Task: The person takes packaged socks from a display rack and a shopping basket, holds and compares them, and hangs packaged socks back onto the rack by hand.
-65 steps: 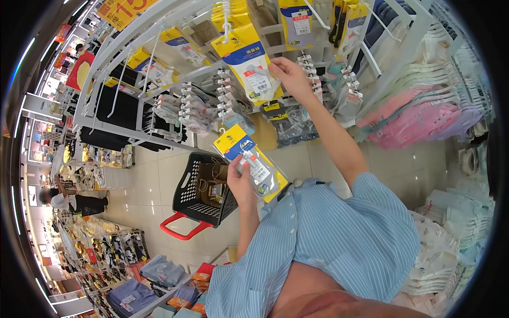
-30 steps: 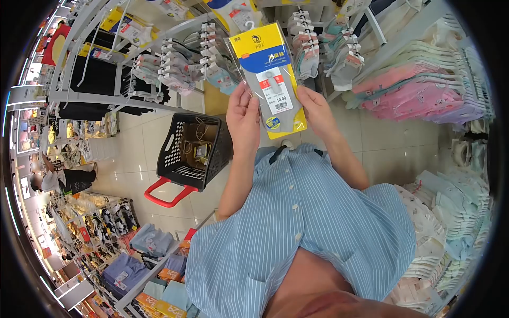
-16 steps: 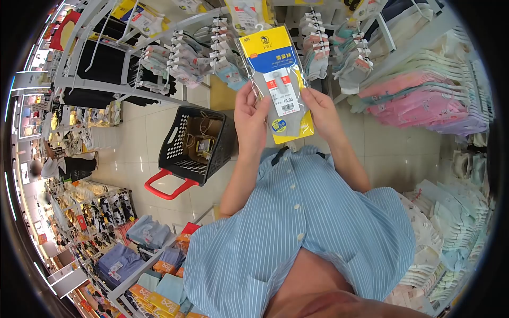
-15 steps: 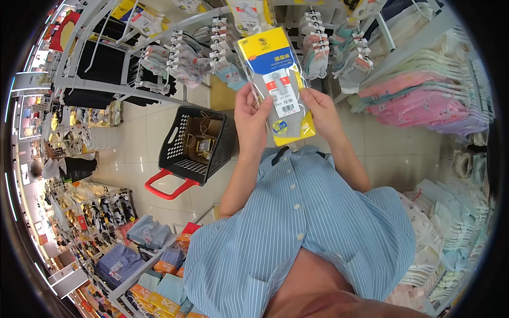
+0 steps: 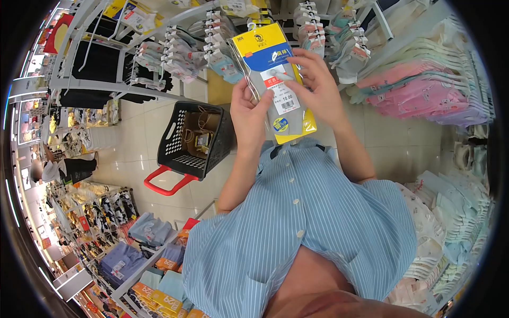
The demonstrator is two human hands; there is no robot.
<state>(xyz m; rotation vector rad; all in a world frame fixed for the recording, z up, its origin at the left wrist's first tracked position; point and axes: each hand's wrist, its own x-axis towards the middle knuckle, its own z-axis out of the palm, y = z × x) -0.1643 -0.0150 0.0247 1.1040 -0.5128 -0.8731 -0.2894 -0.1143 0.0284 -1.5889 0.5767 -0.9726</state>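
Note:
A clear sock package (image 5: 265,53) with a yellow and blue header and a grey sock inside is held up in front of my chest, slightly tilted. Its white and red price label reads 10.00. My left hand (image 5: 250,114) grips the package's left side, thumb on the front near the label. My right hand (image 5: 317,87) is at the right side, with thumb and forefinger at the upper part of the label and the other fingers partly bent. Behind the package, small socks (image 5: 217,47) hang on clips from the rack.
A black basket (image 5: 199,140) with a red handle and items inside stands on the floor at left. Pink clothes (image 5: 424,100) hang at right. Folded clothes (image 5: 123,261) lie on a shelf at lower left. Another person (image 5: 53,170) stands far left.
My right hand has moved from the package's lower right edge up onto its front by the label. My left hand keeps its hold. Earlier, the package was lower left and my right hand touched a hanging one.

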